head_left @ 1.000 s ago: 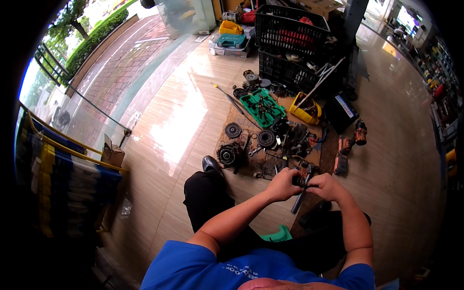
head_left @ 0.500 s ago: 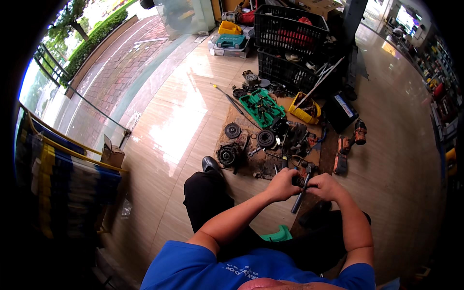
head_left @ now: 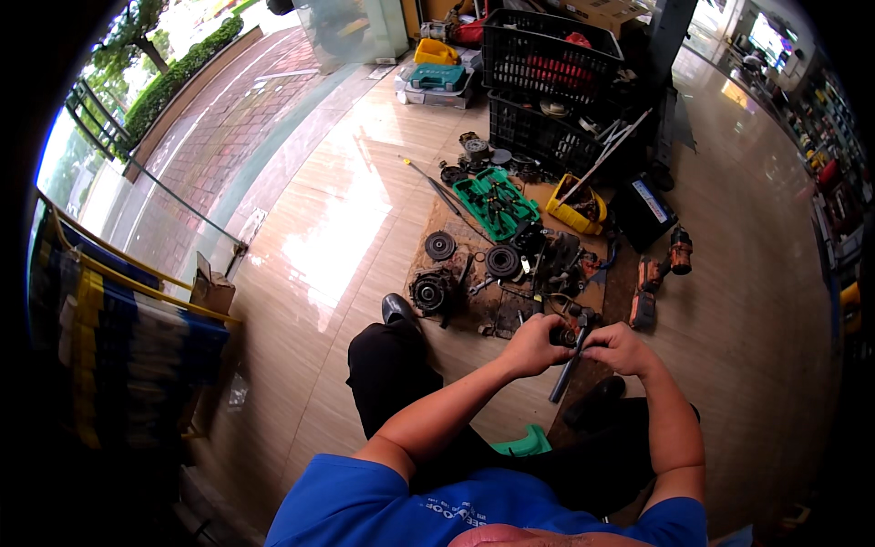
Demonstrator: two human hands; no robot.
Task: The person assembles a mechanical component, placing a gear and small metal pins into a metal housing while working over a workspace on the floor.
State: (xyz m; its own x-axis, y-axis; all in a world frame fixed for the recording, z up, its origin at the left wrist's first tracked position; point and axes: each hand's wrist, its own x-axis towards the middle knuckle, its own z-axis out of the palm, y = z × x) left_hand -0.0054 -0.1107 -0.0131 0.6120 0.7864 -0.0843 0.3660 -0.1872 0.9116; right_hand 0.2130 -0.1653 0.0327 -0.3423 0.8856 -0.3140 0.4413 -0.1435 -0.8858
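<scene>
My left hand [head_left: 533, 347] is closed around a dark round metal part [head_left: 567, 335], mostly covered by the fingers. Close beside it, my right hand [head_left: 618, 350] pinches at the part's near right side; whatever lies between its fingertips is too small to make out. Below and between both hands runs a hammer [head_left: 564, 379] with a grey handle, its head [head_left: 584, 317] just beyond the fingers. Ahead on a stained cardboard sheet [head_left: 441, 220] are a black pulley [head_left: 502, 262], a smaller disc [head_left: 439, 245] and a round finned machine unit [head_left: 431, 292].
An open green tool case [head_left: 495, 202] and a yellow bin [head_left: 576, 211] stand farther off, before stacked black crates [head_left: 547, 64]. To the right lie an orange cordless drill [head_left: 677, 251] and another orange power tool [head_left: 645, 296]. A green stool edge [head_left: 524, 442] shows beneath me.
My hands have shifted very slightly, and the right fingers have changed their pose at the part. The dark part is now more hidden by the left hand.
</scene>
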